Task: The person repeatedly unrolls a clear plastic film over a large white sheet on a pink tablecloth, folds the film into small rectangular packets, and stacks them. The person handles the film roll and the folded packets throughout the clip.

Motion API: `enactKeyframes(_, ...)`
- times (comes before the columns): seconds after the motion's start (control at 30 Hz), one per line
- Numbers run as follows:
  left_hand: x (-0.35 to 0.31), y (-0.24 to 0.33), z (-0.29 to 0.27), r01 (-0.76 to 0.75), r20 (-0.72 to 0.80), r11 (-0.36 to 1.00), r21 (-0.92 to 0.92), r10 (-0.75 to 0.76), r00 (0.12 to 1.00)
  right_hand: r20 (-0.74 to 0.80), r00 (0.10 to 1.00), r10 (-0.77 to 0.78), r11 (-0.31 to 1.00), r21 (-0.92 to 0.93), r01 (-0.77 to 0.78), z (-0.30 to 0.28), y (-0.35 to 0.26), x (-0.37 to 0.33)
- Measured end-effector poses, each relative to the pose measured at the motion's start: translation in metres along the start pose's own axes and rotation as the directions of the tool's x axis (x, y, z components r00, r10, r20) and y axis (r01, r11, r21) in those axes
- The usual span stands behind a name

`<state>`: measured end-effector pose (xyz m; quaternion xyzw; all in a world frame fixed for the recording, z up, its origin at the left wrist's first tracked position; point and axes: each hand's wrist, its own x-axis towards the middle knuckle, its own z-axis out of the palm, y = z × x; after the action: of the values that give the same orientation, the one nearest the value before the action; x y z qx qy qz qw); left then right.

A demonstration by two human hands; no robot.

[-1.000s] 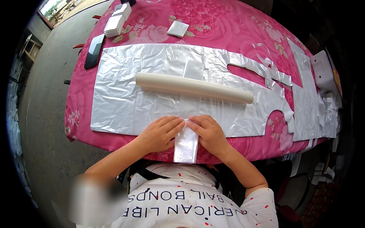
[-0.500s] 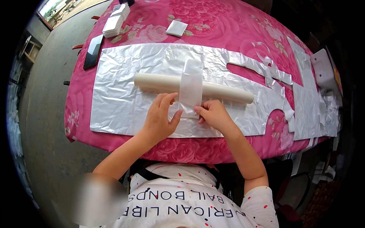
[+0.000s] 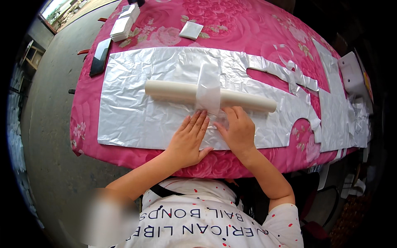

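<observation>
The middle of the roll (image 3: 169, 89) lies hidden beneath the strip (image 3: 209, 89), and the left hand (image 3: 188, 142) covers part of the sheet (image 3: 128, 111). The left sleeve (image 3: 109, 219) is blurred; the upper edge crops the cloth (image 3: 244, 22).

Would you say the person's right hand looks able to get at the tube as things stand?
Probably yes: the right hand is close by on the near side of the tube, whose right part looks uncovered; the strip crosses it only farther left.
</observation>
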<state>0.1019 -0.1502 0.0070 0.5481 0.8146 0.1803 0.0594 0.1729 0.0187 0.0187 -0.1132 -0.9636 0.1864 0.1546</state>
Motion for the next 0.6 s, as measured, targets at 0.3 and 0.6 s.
enactKeyframes(0.3,0.018,-0.018,-0.01,-0.011,-0.159,0.989,-0.145,-0.012,0.987,-0.196,0.965,-0.173,0.976,-0.169,0.141,-0.008,0.065,0.046)
enactKeyframes(0.6,0.022,-0.022,-0.006,-0.033,-0.209,0.991,-0.133,0.005,0.978,0.084,0.849,-0.522,0.845,0.188,0.501,0.002,0.029,0.023)
